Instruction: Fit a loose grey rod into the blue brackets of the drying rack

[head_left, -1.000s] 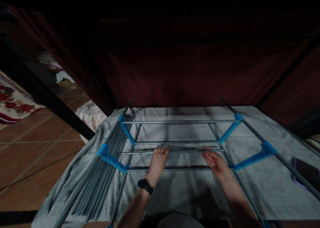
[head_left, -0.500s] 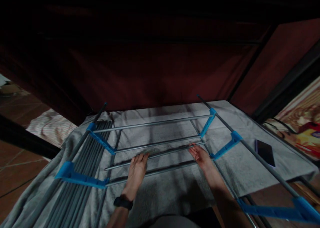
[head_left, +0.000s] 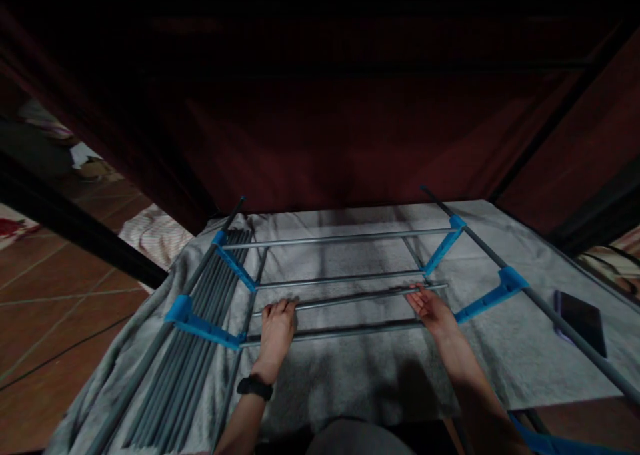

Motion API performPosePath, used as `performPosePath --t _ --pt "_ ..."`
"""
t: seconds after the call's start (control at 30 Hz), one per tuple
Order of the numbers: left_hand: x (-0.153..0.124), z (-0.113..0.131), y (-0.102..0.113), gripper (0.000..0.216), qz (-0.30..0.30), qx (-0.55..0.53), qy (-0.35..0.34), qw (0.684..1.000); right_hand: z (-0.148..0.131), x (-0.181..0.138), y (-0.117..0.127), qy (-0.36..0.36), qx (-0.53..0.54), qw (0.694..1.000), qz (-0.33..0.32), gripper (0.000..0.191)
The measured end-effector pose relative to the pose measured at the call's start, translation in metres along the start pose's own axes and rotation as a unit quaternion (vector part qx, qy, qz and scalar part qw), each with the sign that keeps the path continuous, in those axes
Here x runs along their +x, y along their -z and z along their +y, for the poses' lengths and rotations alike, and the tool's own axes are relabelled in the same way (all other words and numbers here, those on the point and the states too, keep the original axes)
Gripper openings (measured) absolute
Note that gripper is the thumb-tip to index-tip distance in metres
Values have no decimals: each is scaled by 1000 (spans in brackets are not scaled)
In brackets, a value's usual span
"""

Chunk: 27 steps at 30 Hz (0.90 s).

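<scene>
A loose grey metal tube (head_left: 353,300) lies crosswise between my hands, slightly higher at its right end. My left hand (head_left: 278,328), below a dark wristband, has its fingers curled over the tube near the left end. With the fingertips of my right hand (head_left: 430,308) I hold it close to the right end. Around it stands a frame of grey tubes joined by blue plastic brackets (head_left: 205,325). One fixed crossbar (head_left: 345,238) runs along the far side, another (head_left: 340,282) just beyond the loose tube, and a nearer crossbar (head_left: 355,332) passes partly behind my hands.
A row of several grey tubes (head_left: 193,348) lies on the grey cloth (head_left: 360,375) at the left. A phone (head_left: 581,322) rests on the cloth at the right. Behind rises a dark red panel (head_left: 340,142). Tiled floor (head_left: 65,288) shows at the far left.
The view has swung to the left, so the frame sits further right in the picture. My hands stay on the loose tube, which looks more level.
</scene>
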<state>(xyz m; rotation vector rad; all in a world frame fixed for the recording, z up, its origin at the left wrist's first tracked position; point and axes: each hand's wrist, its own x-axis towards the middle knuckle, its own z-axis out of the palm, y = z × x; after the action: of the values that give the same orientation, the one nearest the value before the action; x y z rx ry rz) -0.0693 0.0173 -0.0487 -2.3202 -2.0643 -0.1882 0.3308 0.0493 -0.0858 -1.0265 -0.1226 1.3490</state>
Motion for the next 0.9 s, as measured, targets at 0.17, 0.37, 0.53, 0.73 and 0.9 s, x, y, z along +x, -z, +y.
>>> performPosePath --t 0.17,0.37,0.53,0.73,0.9 --pt "3 0 -1 47 -21 40 34 998 -8 6 -7 -61 -20 996 56 20" --pt "15 9 -8 37 -46 92 -2 995 -3 23 -11 -91 -60 988 111 23" --pt "19 11 -15 37 -51 93 -4 994 5 36 -2 -80 -73 990 92 21" --pt "17 13 -18 36 -37 100 -19 994 9 40 7 -57 -80 993 66 21" --pt "19 15 -18 32 -37 107 -34 993 10 41 3 -58 -92 991 81 20"
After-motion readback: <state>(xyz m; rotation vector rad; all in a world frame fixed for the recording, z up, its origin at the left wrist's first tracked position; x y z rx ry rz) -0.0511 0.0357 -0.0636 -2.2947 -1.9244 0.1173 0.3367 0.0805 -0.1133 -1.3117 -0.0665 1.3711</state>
